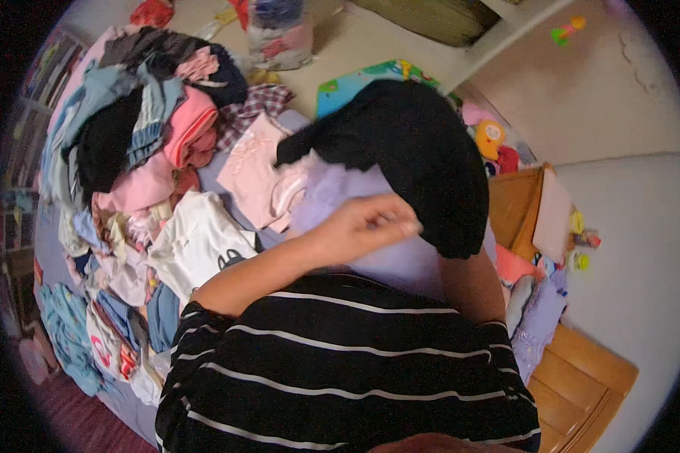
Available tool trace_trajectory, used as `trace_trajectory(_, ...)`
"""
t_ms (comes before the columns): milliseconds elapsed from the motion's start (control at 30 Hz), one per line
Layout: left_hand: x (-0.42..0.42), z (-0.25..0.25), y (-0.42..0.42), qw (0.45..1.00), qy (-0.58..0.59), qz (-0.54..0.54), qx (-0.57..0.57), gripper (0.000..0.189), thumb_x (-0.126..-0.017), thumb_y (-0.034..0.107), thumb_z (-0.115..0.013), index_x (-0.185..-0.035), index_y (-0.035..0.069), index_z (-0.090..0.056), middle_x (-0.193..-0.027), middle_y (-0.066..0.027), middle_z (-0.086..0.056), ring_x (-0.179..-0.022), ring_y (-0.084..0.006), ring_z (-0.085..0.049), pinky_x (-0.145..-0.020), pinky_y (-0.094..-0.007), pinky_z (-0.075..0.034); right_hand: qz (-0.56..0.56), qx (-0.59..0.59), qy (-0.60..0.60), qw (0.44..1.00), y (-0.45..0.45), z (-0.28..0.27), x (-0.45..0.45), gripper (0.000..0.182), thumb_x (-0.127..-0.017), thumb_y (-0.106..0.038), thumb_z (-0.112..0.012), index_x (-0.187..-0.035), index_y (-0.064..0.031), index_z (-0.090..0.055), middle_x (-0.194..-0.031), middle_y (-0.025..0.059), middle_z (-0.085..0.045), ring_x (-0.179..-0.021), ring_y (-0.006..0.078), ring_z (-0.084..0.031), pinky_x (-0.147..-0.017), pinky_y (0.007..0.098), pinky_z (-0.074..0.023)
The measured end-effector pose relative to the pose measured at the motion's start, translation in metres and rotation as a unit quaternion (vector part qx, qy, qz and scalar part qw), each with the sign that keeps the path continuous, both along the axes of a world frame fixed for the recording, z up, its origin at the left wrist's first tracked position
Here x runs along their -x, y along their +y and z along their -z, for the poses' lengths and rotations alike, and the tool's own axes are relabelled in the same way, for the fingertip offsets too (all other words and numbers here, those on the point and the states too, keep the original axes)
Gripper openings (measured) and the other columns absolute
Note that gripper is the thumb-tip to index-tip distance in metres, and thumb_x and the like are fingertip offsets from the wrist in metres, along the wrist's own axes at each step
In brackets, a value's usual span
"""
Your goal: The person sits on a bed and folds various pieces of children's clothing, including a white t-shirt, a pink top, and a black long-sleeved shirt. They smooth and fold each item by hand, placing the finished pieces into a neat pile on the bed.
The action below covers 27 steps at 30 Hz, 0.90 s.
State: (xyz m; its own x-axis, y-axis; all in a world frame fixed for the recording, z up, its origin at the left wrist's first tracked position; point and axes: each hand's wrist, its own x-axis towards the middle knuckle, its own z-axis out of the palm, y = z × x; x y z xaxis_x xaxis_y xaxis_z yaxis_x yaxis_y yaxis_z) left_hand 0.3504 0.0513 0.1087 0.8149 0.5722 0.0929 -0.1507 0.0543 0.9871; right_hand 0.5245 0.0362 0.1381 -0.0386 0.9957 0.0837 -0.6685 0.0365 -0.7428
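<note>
A black garment (430, 153) is spread in front of me, raised over the lavender cloth. My left hand (374, 223) has its fingers curled beside the garment's lower left edge. Blur hides whether those fingertips pinch the fabric. My right forearm (470, 286) runs up under the black garment, which covers my right hand completely. Below my left hand is a lavender garment (345, 192) with a sheer, fluffy part. Left of it lie a pale pink top (252, 167) and a white shirt (190, 235) with a dark print.
Heaped clothes (107, 124) cover the left of the bed. A clear bag of clothes (280, 34) stands at the back, near a colourful play mat (340, 93). Toys (490, 133) and a wooden headboard-like panel (515, 204) line the right, beside the wall (629, 226).
</note>
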Motion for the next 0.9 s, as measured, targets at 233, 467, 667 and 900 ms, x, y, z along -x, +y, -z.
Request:
trace_trajectory(233, -0.035, -0.012, 0.026, 0.938, -0.103, -0.259, 0.205, 0.039, -0.091, 0.018, -0.061, -0.126, 0.007, -0.049, -0.117, -0.0036, -0.058, -0.102, -0.011, -0.053, -0.088, -0.025, -0.043, 0.061, 0.016, -0.033, 0.997, 0.001, 0.028, -0.043, 0.058, -0.084, -0.025, -0.061, -0.134, -0.0048, -0.041, -0.126, 0.0097, -0.053, -0.111, 0.0247, -0.054, -0.097, 0.0392, -0.0434)
trace_trajectory(467, -0.044, -0.011, 0.028, 0.939, -0.05, -0.31, 0.143, 0.028, -0.09, 0.02, -0.064, -0.112, 0.003, -0.061, -0.102, -0.0015, -0.064, -0.091, -0.0082, -0.057, -0.08, -0.0232, -0.046, 0.147, 0.092, 0.181, 0.968, -0.02, 0.008, -0.035, 0.038, -0.093, -0.031, -0.047, -0.121, -0.0041, -0.05, -0.117, 0.011, -0.053, -0.116, 0.0263, -0.048, -0.103, 0.0422, -0.0354)
trace_trajectory(667, -0.04, -0.017, 0.035, 0.872, -0.189, -0.369, 0.262, 0.027, -0.095, 0.028, -0.054, -0.117, 0.012, -0.053, -0.105, -0.0019, -0.063, -0.097, -0.0141, -0.058, -0.086, -0.0337, -0.046, 0.014, -0.092, 0.347, 0.933, -0.034, 0.013, -0.09, 0.039, -0.092, -0.046, -0.043, -0.097, -0.0081, -0.052, -0.06, -0.001, -0.039, -0.062, 0.016, -0.041, -0.083, 0.041, -0.0414)
trace_trajectory(900, -0.012, 0.07, 0.048, 0.759, -0.483, 0.02, 0.436, 0.034, -0.089, 0.022, -0.048, -0.12, 0.008, -0.054, -0.124, -0.0091, -0.056, -0.122, -0.0258, -0.046, -0.109, -0.0453, -0.027, -0.135, -0.125, 0.047, 0.982, -0.097, 0.022, -0.12, 0.053, -0.079, -0.056, -0.059, -0.09, -0.0037, -0.052, -0.055, 0.009, -0.052, -0.035, 0.0224, -0.047, -0.045, 0.0404, -0.0444)
